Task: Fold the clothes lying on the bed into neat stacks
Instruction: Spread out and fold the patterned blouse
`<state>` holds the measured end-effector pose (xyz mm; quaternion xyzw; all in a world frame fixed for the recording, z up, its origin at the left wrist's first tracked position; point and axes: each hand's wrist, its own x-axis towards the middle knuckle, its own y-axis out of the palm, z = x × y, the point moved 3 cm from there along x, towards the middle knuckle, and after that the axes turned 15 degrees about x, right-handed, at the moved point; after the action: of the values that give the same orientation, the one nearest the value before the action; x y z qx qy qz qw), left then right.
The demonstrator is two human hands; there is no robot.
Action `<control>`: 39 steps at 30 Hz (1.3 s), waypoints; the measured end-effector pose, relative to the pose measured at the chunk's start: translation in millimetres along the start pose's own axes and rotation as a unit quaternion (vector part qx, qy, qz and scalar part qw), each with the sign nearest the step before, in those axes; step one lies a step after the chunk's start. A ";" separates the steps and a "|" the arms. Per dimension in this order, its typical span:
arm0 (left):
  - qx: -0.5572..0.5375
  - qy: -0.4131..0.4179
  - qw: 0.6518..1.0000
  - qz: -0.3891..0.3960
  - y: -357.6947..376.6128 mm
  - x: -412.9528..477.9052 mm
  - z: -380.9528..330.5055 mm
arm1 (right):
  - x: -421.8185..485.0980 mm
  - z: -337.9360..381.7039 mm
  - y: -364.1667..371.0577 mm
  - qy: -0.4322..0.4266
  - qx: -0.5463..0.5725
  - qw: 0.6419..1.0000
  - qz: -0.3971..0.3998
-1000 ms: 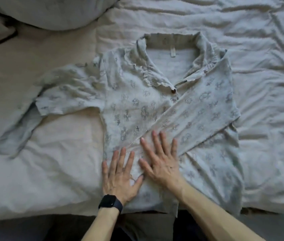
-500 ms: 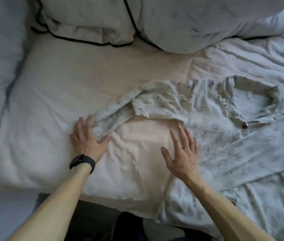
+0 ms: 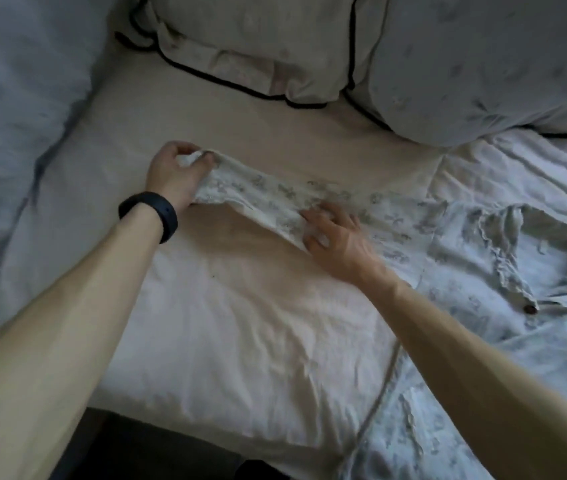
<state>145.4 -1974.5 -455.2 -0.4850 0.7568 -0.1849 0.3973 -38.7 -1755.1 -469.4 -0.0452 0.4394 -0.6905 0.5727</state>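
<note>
On the bed just ahead of me lies the only garment I can see, a pale printed shirt (image 3: 448,265). It is spread front-up on the rumpled sheet (image 3: 240,323), off to my right, with its collar (image 3: 504,244) open.

I judge I am at the sleeve fold. The sleeve (image 3: 268,195) nearest me is drawn out straight to the left. My left hand (image 3: 174,171) has its fingers curled round the cuff end, pinching it just above the sheet. My right hand (image 3: 337,237) sits further along the sleeve toward the shoulder, fingers bent onto the cloth. Whether it grips the lower edge or only presses it down I cannot tell.

The next move, as I see it, is to carry the cuff across onto the shirt's body, with the right hand marking the crease. That calls for a flat, untwisted sleeve, since this soft cloth sags and bunches wherever it is not held.

By count there is one shirt, one sleeve stretched out and one dark button (image 3: 530,309) below the collar. Two pillows lie at the head of the bed, one with dark piping (image 3: 240,46) and one faintly patterned (image 3: 483,64). A black band (image 3: 157,211) is on my left wrist. No finished stack is in view.
</note>
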 end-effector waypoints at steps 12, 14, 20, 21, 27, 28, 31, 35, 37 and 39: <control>-0.038 -0.181 0.983 0.013 33.8 -16.9 24.3 | -26.6 -60.6 21.3 0.180 0.001 0.984 0.009; -0.119 -0.196 0.972 0.042 33.6 -30.6 19.4 | -20.6 -62.1 13.0 0.190 0.041 0.980 0.048; -0.104 0.065 0.977 0.175 81.5 -158.2 -85.3 | -97.7 -41.6 -59.5 0.181 0.611 0.767 -0.082; -0.090 0.103 0.963 0.232 103.2 -190.6 -101.7 | -124.9 -45.5 -70.0 0.184 0.691 0.695 -0.077; 0.053 0.164 0.813 0.556 249.0 -371.2 -140.9 | -303.9 -160.5 -95.1 0.254 0.721 0.596 -0.246; 0.069 0.155 0.791 0.588 266.8 -397.3 -142.7 | -333.5 -187.0 -92.2 0.282 0.716 0.579 -0.269; 0.159 0.186 0.797 0.553 310.2 -440.8 -140.2 | -415.6 -258.0 -78.7 0.354 0.689 0.533 -0.341; 0.361 0.255 0.866 0.233 338.9 -434.1 -124.1 | -485.5 -337.7 -42.1 0.438 0.627 0.536 -0.358; 0.415 0.244 0.867 0.127 341.3 -419.2 -119.3 | -494.6 -362.7 -25.6 0.456 0.588 0.571 -0.347; 0.476 0.226 0.845 0.093 340.6 -401.0 -112.8 | -493.4 -371.0 -22.4 0.462 0.519 0.646 -0.317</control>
<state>-56.9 -1476.0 -443.1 -0.1080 0.6864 -0.5892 0.4124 -97.7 -1140.3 -463.3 0.4479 0.1752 -0.8763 -0.0282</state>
